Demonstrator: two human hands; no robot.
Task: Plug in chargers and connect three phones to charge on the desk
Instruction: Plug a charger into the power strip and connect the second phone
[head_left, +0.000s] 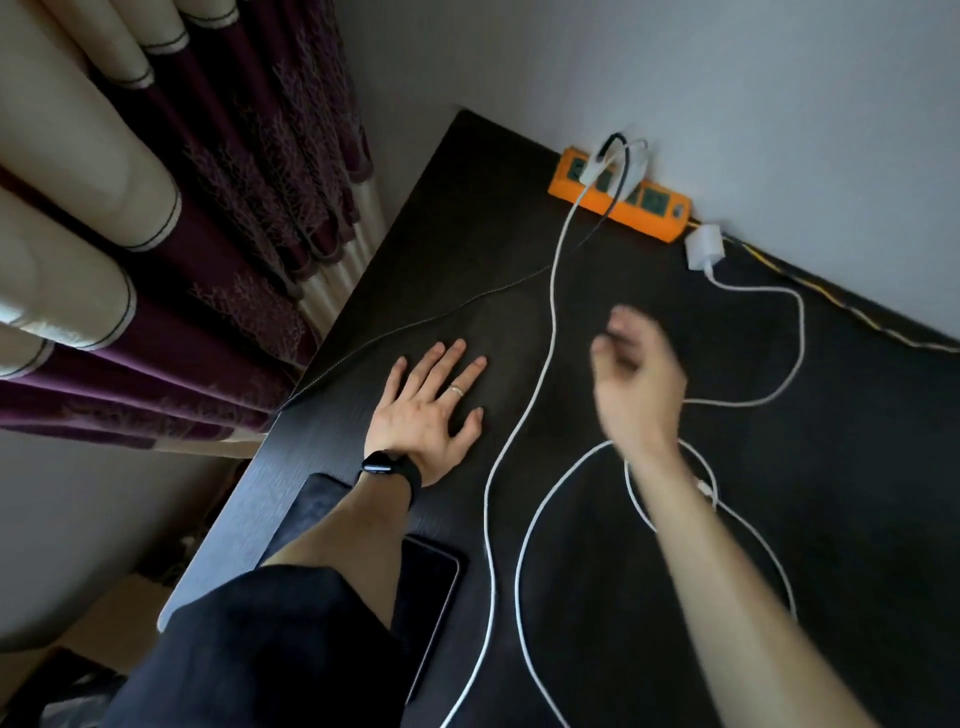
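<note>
Clearly, two phones (431, 587), two white cables (519, 436); left hand (426, 410) spread flat, right hand (639, 379) blurred, grip unclear.

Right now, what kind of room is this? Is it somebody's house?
Probably a room at home, perhaps a bedroom or study. A dark desk stands against a plain wall, purple and cream curtains hang beside it, and an orange power strip holds chargers.

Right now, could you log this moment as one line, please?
left hand flat on desk | right hand raised, blurred | white charger unplugged beside orange power strip
</note>
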